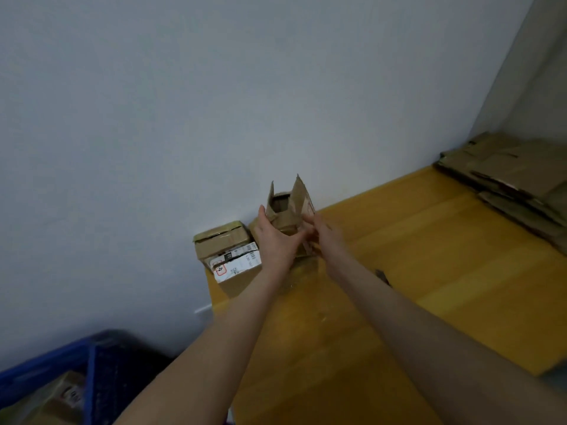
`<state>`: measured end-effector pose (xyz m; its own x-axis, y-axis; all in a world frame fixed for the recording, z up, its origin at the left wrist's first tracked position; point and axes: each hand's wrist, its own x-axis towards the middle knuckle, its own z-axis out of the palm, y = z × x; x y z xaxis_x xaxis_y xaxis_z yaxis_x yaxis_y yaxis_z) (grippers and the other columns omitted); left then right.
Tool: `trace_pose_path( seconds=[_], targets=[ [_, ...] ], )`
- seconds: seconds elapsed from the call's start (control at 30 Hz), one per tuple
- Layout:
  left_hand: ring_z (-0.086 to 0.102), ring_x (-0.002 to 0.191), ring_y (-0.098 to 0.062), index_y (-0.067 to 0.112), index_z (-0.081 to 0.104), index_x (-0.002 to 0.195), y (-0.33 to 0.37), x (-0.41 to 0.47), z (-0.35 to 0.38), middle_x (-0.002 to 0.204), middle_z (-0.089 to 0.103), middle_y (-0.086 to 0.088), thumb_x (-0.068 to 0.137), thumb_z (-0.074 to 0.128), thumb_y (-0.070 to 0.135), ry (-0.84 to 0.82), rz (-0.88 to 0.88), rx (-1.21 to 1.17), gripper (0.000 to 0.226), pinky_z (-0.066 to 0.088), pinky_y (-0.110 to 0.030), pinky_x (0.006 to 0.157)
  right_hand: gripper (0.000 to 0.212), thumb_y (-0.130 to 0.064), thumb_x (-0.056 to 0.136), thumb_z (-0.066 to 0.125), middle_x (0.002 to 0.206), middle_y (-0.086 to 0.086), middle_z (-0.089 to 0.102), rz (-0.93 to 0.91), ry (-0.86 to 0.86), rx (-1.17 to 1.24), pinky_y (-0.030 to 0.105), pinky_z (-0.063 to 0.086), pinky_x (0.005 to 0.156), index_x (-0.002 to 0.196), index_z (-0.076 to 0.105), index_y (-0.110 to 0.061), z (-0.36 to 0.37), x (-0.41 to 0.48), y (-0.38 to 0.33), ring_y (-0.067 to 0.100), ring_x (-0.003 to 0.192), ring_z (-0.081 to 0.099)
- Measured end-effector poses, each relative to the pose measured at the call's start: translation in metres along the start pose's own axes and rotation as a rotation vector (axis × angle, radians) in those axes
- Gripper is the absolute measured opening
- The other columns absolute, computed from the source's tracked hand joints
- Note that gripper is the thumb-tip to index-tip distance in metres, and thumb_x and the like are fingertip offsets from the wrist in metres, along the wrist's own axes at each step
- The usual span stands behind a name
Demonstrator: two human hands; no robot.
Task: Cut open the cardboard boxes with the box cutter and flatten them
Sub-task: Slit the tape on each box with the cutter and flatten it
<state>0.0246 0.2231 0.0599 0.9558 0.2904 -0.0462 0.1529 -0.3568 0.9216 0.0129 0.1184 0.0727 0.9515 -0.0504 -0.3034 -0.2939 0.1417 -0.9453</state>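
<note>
At the far edge of the table (445,271), small box (287,217): creased brown cardboard, flaps upright.
Your left hand (274,239): clasps its left side, thumb across front.
Your right hand (320,233): on its right side; blurred, fingers unreadable.
Flattened cardboard (518,182): stacked, table's right end.

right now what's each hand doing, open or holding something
Left hand: holds the box.
Right hand: on the box's right side, blurred; grip cannot be told.
</note>
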Motion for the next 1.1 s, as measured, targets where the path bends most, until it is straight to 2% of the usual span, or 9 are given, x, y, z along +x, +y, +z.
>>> trace_pose_path(
  seconds=[0.17, 0.27, 0.33, 0.4, 0.53, 0.7, 0.8, 0.9, 1.1],
  targets=[
    [0.056, 0.108, -0.019, 0.012, 0.037, 0.138, -0.022, -0.018, -0.004, 0.129, 0.053, -0.006, 0.080, 0.076, 0.038, -0.052, -0.242, -0.186, 0.075, 0.053, -0.036, 0.090, 0.027, -0.032, 0.098, 0.053, 0.099, 0.009, 0.066, -0.177, 0.136, -0.363, 0.015, 0.048, 0.061, 0.105, 0.070, -0.012, -0.017, -0.018, 0.017, 0.007, 0.075, 0.057],
    [0.060, 0.110, -0.029, 0.010, 0.038, 0.140, -0.040, -0.025, -0.007, 0.129, 0.056, -0.014, 0.085, 0.066, 0.049, -0.161, -0.468, -0.285, 0.073, 0.054, -0.045, 0.092, 0.056, -0.045, 0.086, 0.066, 0.134, 0.014, 0.051, -0.067, 0.237, -0.456, 0.035, 0.049, 0.092, 0.133, 0.053, -0.019, -0.049, -0.018, 0.035, 0.024, 0.114, 0.054],
    [0.063, 0.104, -0.032, 0.010, 0.047, 0.135, -0.044, -0.035, -0.013, 0.122, 0.061, -0.016, 0.088, 0.058, 0.056, -0.276, -0.603, -0.346, 0.067, 0.057, -0.044, 0.082, 0.078, -0.055, 0.079, 0.069, 0.142, 0.005, 0.042, 0.144, 0.079, -0.369, 0.044, 0.039, 0.102, 0.144, 0.039, -0.022, -0.065, -0.025, 0.044, 0.028, 0.130, 0.041],
    [0.066, 0.090, -0.027, 0.011, 0.055, 0.130, -0.049, -0.049, -0.018, 0.106, 0.066, -0.014, 0.091, 0.049, 0.062, -0.408, -0.694, -0.367, 0.064, 0.059, -0.040, 0.072, 0.085, -0.060, 0.067, 0.073, 0.136, -0.001, 0.048, 0.339, -0.114, -0.186, 0.049, 0.042, 0.099, 0.140, 0.043, -0.027, -0.072, -0.032, 0.052, 0.028, 0.124, 0.047],
    [0.052, 0.061, -0.017, 0.012, 0.054, 0.132, -0.068, -0.065, -0.016, 0.071, 0.057, -0.006, 0.094, 0.032, 0.068, -0.464, -0.786, -0.270, 0.072, 0.050, -0.024, 0.050, 0.062, -0.042, 0.075, 0.077, 0.122, 0.006, 0.060, 0.396, -0.146, -0.094, 0.043, 0.055, 0.086, 0.128, 0.053, -0.022, -0.074, -0.037, 0.072, 0.027, 0.108, 0.060],
    [0.060, 0.078, -0.026, 0.013, 0.057, 0.119, -0.081, -0.071, -0.003, 0.089, 0.061, -0.012, 0.097, 0.018, 0.065, -0.370, -0.760, -0.166, 0.068, 0.054, -0.039, 0.066, 0.046, -0.034, 0.086, 0.071, 0.112, 0.003, 0.060, 0.462, -0.085, -0.095, 0.034, 0.056, 0.071, 0.125, 0.055, -0.018, -0.074, -0.041, 0.095, 0.020, 0.095, 0.060],
    [0.060, 0.088, -0.032, 0.006, 0.054, 0.117, -0.096, -0.067, -0.003, 0.098, 0.059, -0.016, 0.102, 0.021, 0.053, -0.241, -0.647, 0.119, 0.060, 0.055, -0.044, 0.077, 0.044, -0.031, 0.088, 0.068, 0.118, 0.004, 0.059, 0.459, -0.064, -0.163, 0.031, 0.053, 0.071, 0.124, 0.053, -0.011, -0.067, -0.040, 0.104, 0.020, 0.099, 0.059],
    [0.056, 0.113, -0.041, 0.011, 0.040, 0.141, -0.123, -0.058, -0.010, 0.131, 0.053, -0.022, 0.103, 0.035, 0.040, -0.170, -0.543, 0.247, 0.048, 0.050, -0.052, 0.093, 0.044, -0.025, 0.092, 0.065, 0.120, 0.009, 0.057, 0.451, -0.031, -0.239, 0.033, 0.052, 0.075, 0.128, 0.050, -0.005, -0.057, -0.039, 0.115, 0.025, 0.106, 0.059],
    [0.042, 0.132, -0.031, 0.022, 0.048, 0.141, -0.117, -0.065, -0.025, 0.146, 0.042, -0.015, 0.101, 0.033, 0.006, -0.269, -0.287, 0.326, 0.046, 0.038, -0.038, 0.110, 0.049, -0.033, 0.088, 0.068, 0.124, 0.011, 0.062, 0.373, -0.001, -0.466, 0.030, 0.048, 0.082, 0.126, 0.057, -0.005, -0.044, -0.028, 0.133, 0.027, 0.109, 0.061]
  ],
)
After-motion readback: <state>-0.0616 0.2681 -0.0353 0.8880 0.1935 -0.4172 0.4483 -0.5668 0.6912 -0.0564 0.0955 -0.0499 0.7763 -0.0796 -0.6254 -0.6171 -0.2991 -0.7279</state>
